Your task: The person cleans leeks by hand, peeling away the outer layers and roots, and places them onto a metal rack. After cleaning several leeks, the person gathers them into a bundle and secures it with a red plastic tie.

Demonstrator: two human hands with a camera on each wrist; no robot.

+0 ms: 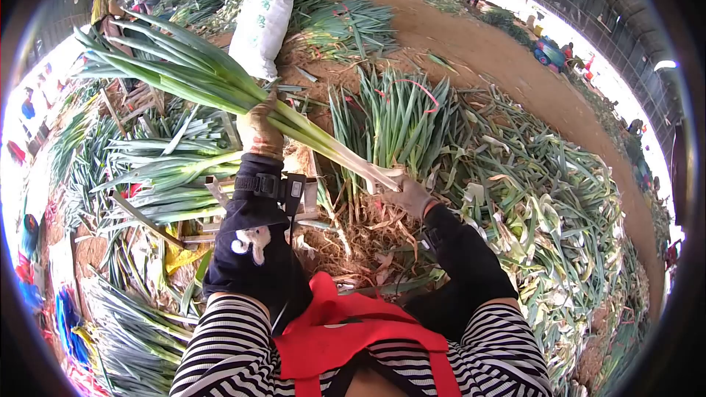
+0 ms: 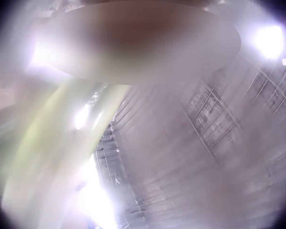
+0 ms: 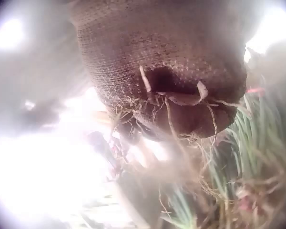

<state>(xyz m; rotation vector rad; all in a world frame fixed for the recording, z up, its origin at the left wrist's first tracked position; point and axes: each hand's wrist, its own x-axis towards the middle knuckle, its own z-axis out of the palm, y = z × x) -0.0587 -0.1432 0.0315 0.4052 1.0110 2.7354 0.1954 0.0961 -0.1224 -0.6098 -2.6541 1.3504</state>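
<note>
Striped sleeves (image 1: 235, 353) and red apron (image 1: 346, 338) sit closest in the head view. Beyond them my left hand (image 1: 261, 132) curls round the leek bunch (image 1: 184, 73) mid-stalk. My right hand (image 1: 408, 195) grips its white root end, the bunch slanting above the leaf heap (image 1: 544, 213).

Left wrist view: a blur, with the leek bunch pale green and pressed close; I cannot tell my fingers.

Right wrist view: gloved fingers (image 3: 162, 62) curled, roots (image 3: 181, 124) dangling from them.
</note>
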